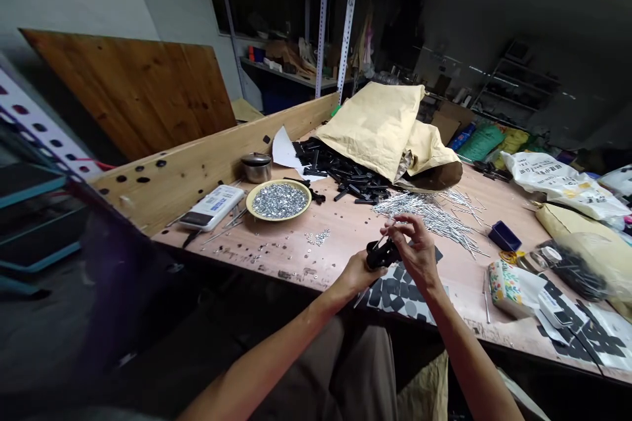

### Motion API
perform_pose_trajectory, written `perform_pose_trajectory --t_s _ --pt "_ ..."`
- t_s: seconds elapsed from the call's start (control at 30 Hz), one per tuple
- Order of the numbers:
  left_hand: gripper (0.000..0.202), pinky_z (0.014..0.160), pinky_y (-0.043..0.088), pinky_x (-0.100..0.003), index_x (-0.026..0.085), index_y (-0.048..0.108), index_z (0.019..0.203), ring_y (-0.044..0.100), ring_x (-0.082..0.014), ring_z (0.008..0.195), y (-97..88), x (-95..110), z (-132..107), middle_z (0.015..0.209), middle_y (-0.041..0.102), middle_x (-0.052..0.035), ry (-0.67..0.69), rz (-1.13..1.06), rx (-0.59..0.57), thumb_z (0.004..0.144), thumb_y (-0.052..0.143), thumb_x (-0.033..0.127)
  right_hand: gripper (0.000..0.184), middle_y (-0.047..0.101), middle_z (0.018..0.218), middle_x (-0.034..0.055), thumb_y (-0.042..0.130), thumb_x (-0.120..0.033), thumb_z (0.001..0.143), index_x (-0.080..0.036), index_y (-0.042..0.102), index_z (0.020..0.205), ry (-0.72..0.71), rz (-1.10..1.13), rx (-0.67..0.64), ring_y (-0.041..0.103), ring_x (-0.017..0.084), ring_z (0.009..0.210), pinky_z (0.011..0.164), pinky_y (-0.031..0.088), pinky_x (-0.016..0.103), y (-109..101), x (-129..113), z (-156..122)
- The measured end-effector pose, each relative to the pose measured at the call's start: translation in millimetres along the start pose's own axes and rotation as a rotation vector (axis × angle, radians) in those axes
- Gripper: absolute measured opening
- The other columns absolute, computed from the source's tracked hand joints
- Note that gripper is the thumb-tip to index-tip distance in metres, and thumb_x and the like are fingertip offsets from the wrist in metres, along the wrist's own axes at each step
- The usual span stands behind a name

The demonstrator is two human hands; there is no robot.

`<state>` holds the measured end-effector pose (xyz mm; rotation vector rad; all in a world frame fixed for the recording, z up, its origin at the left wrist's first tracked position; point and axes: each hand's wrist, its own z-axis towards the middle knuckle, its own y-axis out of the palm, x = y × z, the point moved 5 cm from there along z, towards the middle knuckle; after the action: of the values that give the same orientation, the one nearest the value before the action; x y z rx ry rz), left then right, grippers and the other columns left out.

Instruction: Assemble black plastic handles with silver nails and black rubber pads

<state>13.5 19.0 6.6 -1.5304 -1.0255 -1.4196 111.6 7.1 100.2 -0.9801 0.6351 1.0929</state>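
Note:
My left hand [363,273] is closed around a black plastic part [382,255] near the table's front edge. Above it, my right hand [412,243] pinches a thin metal rod [380,241], which meets the black part at a slant. Under both hands lies a sheet of dark stickers [395,293]. A pile of loose metal rods [444,217] spreads just beyond my right hand. Several small metal washers [318,237] lie left of my hands, and a yellow bowl [250,210] heaped with small metal pieces stands farther left.
Black plastic strips [353,177] spill from a large paper sack [380,122] at the back. A scale-like white device [212,207] and a metal pot [257,170] stand by the wooden side board [197,177]. To the right are a blue tray [503,237] and a tissue pack [508,286].

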Motion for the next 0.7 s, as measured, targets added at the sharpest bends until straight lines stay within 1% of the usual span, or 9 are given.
perform_pose_trajectory --t_s 0.1,0.27,0.33,0.43,0.47,0.53,0.63,0.67,0.7 --pt "0.012 0.053 0.031 -0.024 0.018 0.048 0.05 0.042 -0.012 0.053 0.9 2 -3 0.046 0.039 0.0063 0.004 0.002 -0.005 0.056 0.058 0.019 0.017 0.067 0.074 -0.001 0.057 -0.031 0.081 -0.023 0.051 0.095 -0.029 0.004 0.023 0.068 0.018 0.081 0.072 0.052 0.031 -2 -2 -3" --pt "0.009 0.053 0.033 -0.023 0.018 0.05 0.05 0.044 -0.013 0.055 3.3 3 -4 0.047 0.042 0.0054 0.011 -0.003 -0.006 0.055 0.058 0.017 0.021 0.063 0.072 -0.002 0.061 -0.036 0.078 -0.023 0.05 0.091 0.031 0.076 0.046 0.069 0.017 0.074 0.067 0.053 0.03 -3 -2 -3" --pt "0.008 0.053 0.033 -0.023 0.018 0.052 0.051 0.046 -0.0138 0.057 4.5 2 -4 0.048 0.045 0.0051 0.013 -0.011 -0.005 0.053 0.059 0.016 0.022 0.063 0.072 -0.0022 0.06 -0.037 0.078 -0.023 0.049 0.091 0.044 0.077 0.022 0.068 0.017 0.07 0.063 0.053 0.029 -3 -2 -3" --pt "0.007 0.053 0.034 -0.023 0.018 0.053 0.051 0.048 -0.0146 0.058 6.6 0 -3 0.048 0.047 0.0047 0.01 -0.029 -0.017 0.052 0.059 0.014 0.018 0.064 0.07 -0.0022 0.058 -0.034 0.079 -0.024 0.049 0.09 0.021 0.015 -0.059 0.068 0.017 0.069 0.063 0.053 0.029 -2 -2 -5" --pt "0.007 0.053 0.034 -0.023 0.018 0.053 0.051 0.048 -0.0148 0.058 7.3 -1 -3 0.048 0.047 0.0046 0.007 -0.035 -0.022 0.051 0.059 0.014 0.016 0.064 0.069 -0.0022 0.058 -0.032 0.08 -0.024 0.049 0.091 0.005 -0.021 -0.067 0.068 0.017 0.07 0.065 0.053 0.029 -3 -2 -6" --pt "0.006 0.053 0.035 -0.023 0.018 0.054 0.051 0.049 -0.0152 0.058 8.3 -4 -2 0.048 0.048 0.0044 -0.001 -0.047 -0.03 0.051 0.059 0.014 0.014 0.065 0.069 -0.0019 0.056 -0.03 0.08 -0.024 0.05 0.091 -0.015 -0.083 -0.04 0.067 0.017 0.07 0.066 0.052 0.03 -4 2 -9" --pt "0.005 0.053 0.035 -0.023 0.018 0.057 0.052 0.051 -0.0158 0.059 8.7 -8 1 0.048 0.05 0.0045 -0.018 -0.064 -0.032 0.051 0.061 0.014 0.014 0.067 0.076 0.0007 0.055 -0.032 0.081 -0.024 0.052 0.092 0.008 -0.088 -0.012 0.067 0.017 0.068 0.064 0.052 0.03 -3 11 -12" --pt "0.005 0.053 0.035 -0.023 0.017 0.058 0.052 0.051 -0.0157 0.058 8.5 -9 2 0.048 0.05 0.0046 -0.026 -0.07 -0.031 0.051 0.062 0.014 0.014 0.067 0.08 0.0021 0.055 -0.033 0.081 -0.023 0.053 0.091 0.007 -0.102 -0.019 0.068 0.018 0.072 0.067 0.053 0.031 -4 13 -14" --pt "0.006 0.052 0.035 -0.023 0.017 0.058 0.052 0.051 -0.0154 0.057 8.0 -11 3 0.047 0.051 0.0048 -0.035 -0.076 -0.028 0.051 0.062 0.014 0.014 0.068 0.085 0.0037 0.056 -0.034 0.081 -0.023 0.056 0.09 -0.011 -0.135 -0.023 0.068 0.02 0.08 0.072 0.053 0.034 -5 13 -15"
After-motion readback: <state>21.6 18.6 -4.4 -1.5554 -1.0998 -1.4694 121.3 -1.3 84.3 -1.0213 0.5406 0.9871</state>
